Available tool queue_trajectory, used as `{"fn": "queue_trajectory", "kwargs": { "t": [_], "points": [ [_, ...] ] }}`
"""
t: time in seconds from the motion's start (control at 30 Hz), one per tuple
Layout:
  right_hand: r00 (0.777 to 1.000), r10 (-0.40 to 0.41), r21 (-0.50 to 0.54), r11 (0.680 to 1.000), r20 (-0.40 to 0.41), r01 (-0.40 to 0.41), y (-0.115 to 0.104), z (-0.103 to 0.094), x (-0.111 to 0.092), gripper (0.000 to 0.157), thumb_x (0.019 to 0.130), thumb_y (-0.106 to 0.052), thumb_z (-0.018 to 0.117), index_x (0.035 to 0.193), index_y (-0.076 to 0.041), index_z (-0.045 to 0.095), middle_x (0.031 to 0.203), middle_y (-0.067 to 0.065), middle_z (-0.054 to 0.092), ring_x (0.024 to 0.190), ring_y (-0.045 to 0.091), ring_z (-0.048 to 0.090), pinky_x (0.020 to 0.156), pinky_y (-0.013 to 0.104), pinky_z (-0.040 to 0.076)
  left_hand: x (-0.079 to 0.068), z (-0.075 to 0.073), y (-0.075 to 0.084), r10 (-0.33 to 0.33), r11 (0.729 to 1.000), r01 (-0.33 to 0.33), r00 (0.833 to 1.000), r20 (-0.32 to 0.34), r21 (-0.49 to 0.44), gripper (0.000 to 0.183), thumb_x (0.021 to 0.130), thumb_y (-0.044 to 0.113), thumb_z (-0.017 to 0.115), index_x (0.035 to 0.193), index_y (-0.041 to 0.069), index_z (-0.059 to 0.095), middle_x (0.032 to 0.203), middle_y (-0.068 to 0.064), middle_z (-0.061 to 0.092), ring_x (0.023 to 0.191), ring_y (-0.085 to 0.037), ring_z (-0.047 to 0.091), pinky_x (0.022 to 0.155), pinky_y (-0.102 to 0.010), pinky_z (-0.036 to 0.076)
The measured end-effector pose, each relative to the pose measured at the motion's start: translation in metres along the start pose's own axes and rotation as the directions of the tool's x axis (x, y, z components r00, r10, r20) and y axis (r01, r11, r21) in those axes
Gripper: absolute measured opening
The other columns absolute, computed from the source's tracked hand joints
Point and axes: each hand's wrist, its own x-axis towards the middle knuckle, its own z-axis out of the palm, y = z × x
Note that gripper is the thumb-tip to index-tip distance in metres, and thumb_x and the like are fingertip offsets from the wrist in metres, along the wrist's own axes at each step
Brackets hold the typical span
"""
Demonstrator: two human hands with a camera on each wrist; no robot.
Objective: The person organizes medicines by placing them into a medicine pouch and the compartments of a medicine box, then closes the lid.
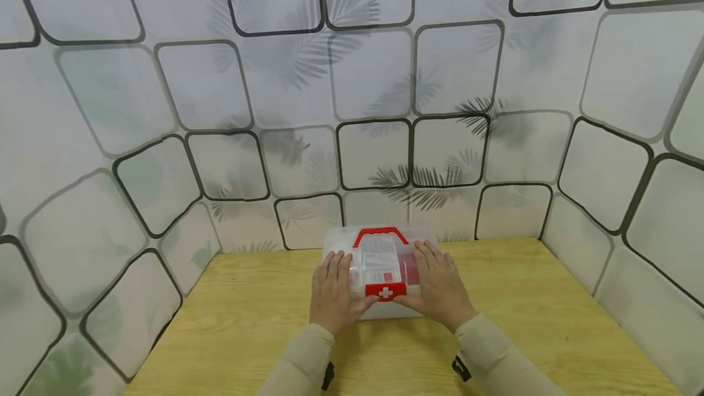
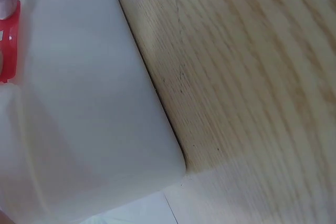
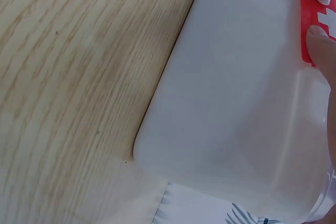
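Observation:
A translucent white first-aid box (image 1: 398, 310) with a red carry handle (image 1: 381, 232) sits on the table. At its front is a red latch (image 1: 385, 291) bearing a white cross. My left hand (image 1: 332, 295) lies over the left part of the lid, fingers stretched forward. On the right part of the lid rests my right hand (image 1: 442, 286), its fingers also extended. Both thumbs reach inward to the latch; in the right wrist view their tips press on the red latch (image 3: 306, 19). Papers and a pinkish-red item show through the lid.
The light wood table (image 1: 253, 322) spreads around the box. Behind it and to both sides hangs a white cloth (image 1: 297, 157) patterned with dark rounded squares and leaves. The box stands near the table's back edge.

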Motion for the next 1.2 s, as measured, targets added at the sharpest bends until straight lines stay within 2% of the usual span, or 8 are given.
{"fn": "queue_trajectory", "kwargs": {
  "t": [0.5, 0.73, 0.93, 1.1, 1.2],
  "points": [
    [1.000, 0.004, -0.028, 1.000, -0.024, -0.004, -0.004, 0.000, -0.001, 0.115, 0.060, -0.071, 0.076, 0.142, -0.001, 0.037, 0.142, 0.016, 0.043, 0.132, 0.033, 0.037, 0.102, 0.060, 0.034, -0.001, -0.006, 0.001, 0.007, 0.999, -0.008, 1.000, 0.007, 0.041, 0.097, 0.069, 0.070, 0.070, 0.137, 0.007, 0.041, 0.139, -0.013, 0.044, 0.131, -0.032, 0.035, 0.104, -0.051, 0.034],
    [0.999, 0.021, -0.016, 1.000, -0.028, -0.022, -0.008, -0.004, -0.007, 0.113, 0.062, -0.074, 0.072, 0.141, -0.001, 0.038, 0.143, 0.017, 0.043, 0.132, 0.035, 0.037, 0.100, 0.062, 0.034, -0.004, -0.005, 0.000, 0.030, 0.999, -0.030, 0.999, -0.009, 0.009, 0.098, 0.068, 0.069, 0.072, 0.137, 0.006, 0.041, 0.138, -0.013, 0.044, 0.131, -0.032, 0.035, 0.105, -0.051, 0.033],
    [1.000, 0.016, 0.007, 1.000, -0.010, -0.016, -0.006, -0.007, -0.007, 0.112, 0.063, -0.070, 0.075, 0.142, -0.001, 0.036, 0.144, 0.017, 0.041, 0.133, 0.035, 0.036, 0.101, 0.063, 0.033, -0.002, -0.007, 0.000, 0.050, 0.999, -0.050, 0.999, -0.012, -0.016, 0.097, 0.069, 0.064, 0.075, 0.139, 0.007, 0.039, 0.140, -0.013, 0.042, 0.132, -0.033, 0.035, 0.104, -0.053, 0.034],
    [0.998, 0.014, 0.091, 0.996, 0.057, -0.020, 0.004, -0.014, -0.007, 0.112, 0.066, -0.069, 0.073, 0.147, -0.004, 0.031, 0.153, 0.012, 0.031, 0.140, 0.033, 0.026, 0.106, 0.064, 0.024, -0.005, -0.019, -0.014, 0.080, 0.996, -0.080, 0.997, 0.021, -0.031, 0.101, 0.072, 0.065, 0.071, 0.147, 0.009, 0.034, 0.152, -0.014, 0.031, 0.138, -0.034, 0.029, 0.104, -0.057, 0.033],
    [0.994, 0.012, 0.128, 0.991, 0.110, -0.026, 0.013, -0.029, -0.012, 0.112, 0.069, -0.071, 0.069, 0.150, -0.006, 0.027, 0.156, 0.010, 0.024, 0.143, 0.031, 0.019, 0.107, 0.065, 0.019, -0.016, -0.033, -0.031, 0.053, 0.996, -0.049, 0.997, 0.059, -0.068, 0.103, 0.072, 0.065, 0.071, 0.151, 0.014, 0.029, 0.157, -0.013, 0.020, 0.141, -0.036, 0.023, 0.104, -0.063, 0.029]
  ]
}}
